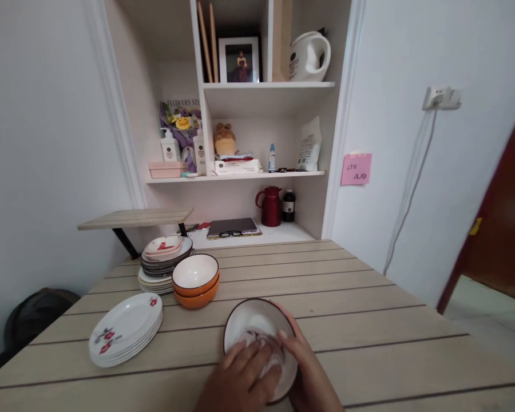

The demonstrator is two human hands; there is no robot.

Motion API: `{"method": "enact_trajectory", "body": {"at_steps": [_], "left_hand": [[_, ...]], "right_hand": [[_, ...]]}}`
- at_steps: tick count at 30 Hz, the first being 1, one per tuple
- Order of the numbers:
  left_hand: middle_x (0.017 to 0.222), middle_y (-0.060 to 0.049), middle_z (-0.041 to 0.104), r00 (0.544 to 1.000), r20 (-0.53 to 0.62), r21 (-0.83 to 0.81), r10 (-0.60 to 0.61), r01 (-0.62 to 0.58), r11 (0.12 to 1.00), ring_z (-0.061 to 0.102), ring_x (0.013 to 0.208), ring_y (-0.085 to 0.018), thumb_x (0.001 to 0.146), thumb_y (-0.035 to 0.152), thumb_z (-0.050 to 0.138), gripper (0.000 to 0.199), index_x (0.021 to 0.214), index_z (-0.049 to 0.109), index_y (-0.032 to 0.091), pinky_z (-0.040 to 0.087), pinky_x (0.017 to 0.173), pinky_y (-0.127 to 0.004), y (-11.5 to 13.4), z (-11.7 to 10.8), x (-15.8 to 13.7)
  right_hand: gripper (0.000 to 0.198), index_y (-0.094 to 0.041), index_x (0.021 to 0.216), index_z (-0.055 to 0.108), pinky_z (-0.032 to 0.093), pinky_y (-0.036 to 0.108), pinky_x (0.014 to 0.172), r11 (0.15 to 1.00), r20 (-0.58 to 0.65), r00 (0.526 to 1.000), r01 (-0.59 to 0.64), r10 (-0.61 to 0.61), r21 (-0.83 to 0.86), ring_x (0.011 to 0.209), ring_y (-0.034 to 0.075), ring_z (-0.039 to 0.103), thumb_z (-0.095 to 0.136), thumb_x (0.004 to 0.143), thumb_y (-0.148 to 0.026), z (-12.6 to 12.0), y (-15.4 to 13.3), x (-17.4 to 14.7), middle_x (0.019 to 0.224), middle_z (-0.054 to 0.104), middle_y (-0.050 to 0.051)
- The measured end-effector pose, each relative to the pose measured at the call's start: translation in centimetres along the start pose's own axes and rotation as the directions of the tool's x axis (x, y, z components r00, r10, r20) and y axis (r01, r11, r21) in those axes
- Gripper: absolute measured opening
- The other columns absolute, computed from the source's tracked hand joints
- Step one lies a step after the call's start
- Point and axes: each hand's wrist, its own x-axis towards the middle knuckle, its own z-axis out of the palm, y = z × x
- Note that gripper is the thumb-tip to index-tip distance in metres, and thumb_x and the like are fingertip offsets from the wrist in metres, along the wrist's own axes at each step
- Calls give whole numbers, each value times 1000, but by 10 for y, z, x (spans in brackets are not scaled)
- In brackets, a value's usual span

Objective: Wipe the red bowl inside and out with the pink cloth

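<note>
My right hand (pixel 304 357) grips a white bowl (pixel 257 312) with a dark rim, the thumb over its right edge and the fingers behind it. The bowl is tilted towards me above the near part of the table. Pressed into it, my left hand (pixel 244 372) has its fingers bent over a pale, crumpled cloth (pixel 277 355), which is partly hidden and slightly blurred. To the left of the bowl stand stacked orange bowls (pixel 197 296) with white insides. Oval white plates (pixel 126 323) with red flowers lie stacked nearer the left edge.
Behind the oval plates rises a mixed stack of dishes (pixel 165 260), beside a small raised shelf (pixel 135 218). A laptop (pixel 232 226) with glasses and a red jug (pixel 271 207) stand at the back under the wall shelves (pixel 266 97). A cable (pixel 412 194) hangs at the right.
</note>
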Motion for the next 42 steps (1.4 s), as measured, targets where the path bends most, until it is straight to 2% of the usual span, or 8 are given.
{"method": "enact_trajectory", "body": {"at_steps": [5,11,16,21,24,31,37,42], "left_hand": [[128,1,74,999,19,-75,45,-44,996,69,117,-16,110,29,50,23,117,72,27,43,117,-38,-18,-9,-1],[125,-6,75,998,25,7,57,-57,998,69,118,-18,108,24,52,26,128,68,19,47,113,-35,-9,-5,-4],[119,-2,78,988,-68,-6,-138,138,990,73,106,-17,111,27,44,31,126,69,18,59,101,-32,16,25,-2],[120,-10,78,931,-15,-109,-365,361,926,76,104,-24,109,27,40,40,140,61,13,67,87,-39,45,57,2],[121,-9,78,910,-40,-122,-412,405,906,77,103,-26,106,26,44,43,145,59,16,68,85,-41,57,65,2],[123,-9,78,954,-47,-22,-297,296,955,77,103,-25,104,32,52,43,143,60,17,67,83,-37,49,49,-2],[128,-6,76,974,-3,11,-225,225,974,74,107,-21,106,27,48,42,146,58,19,64,87,-34,37,35,-8],[130,-4,75,986,110,-105,-127,139,985,69,116,-19,105,31,55,33,136,65,24,56,101,-34,10,9,-8]], "right_hand": [[83,-26,147,59,52,45,100,998,23,998,-60,60,14,110,35,73,89,72,-44,-2,0,0,114,82,10],[87,-31,150,52,41,44,115,999,42,998,-45,46,-21,130,31,64,91,72,-35,-2,-5,-2,148,66,8],[108,-33,157,37,42,50,115,999,1,1000,-31,31,-33,128,33,66,96,67,-34,1,-5,-2,149,64,12],[95,-38,153,44,38,47,119,995,-34,999,7,-10,-97,139,31,57,93,71,-38,-6,3,3,154,60,6],[93,-39,154,45,40,44,118,992,-81,996,12,-22,-123,131,30,62,90,72,-43,-9,6,3,141,69,4],[84,-34,151,54,53,47,105,988,-56,997,49,-58,-146,114,33,71,87,74,-43,-2,4,-1,116,79,6],[79,-29,145,58,48,49,110,992,-18,1000,13,-15,-126,125,35,66,88,73,-38,-1,0,-1,118,78,8],[87,-28,151,49,42,48,114,997,5,999,-40,41,-69,130,33,64,87,74,-39,-1,0,-1,121,78,8]]}}
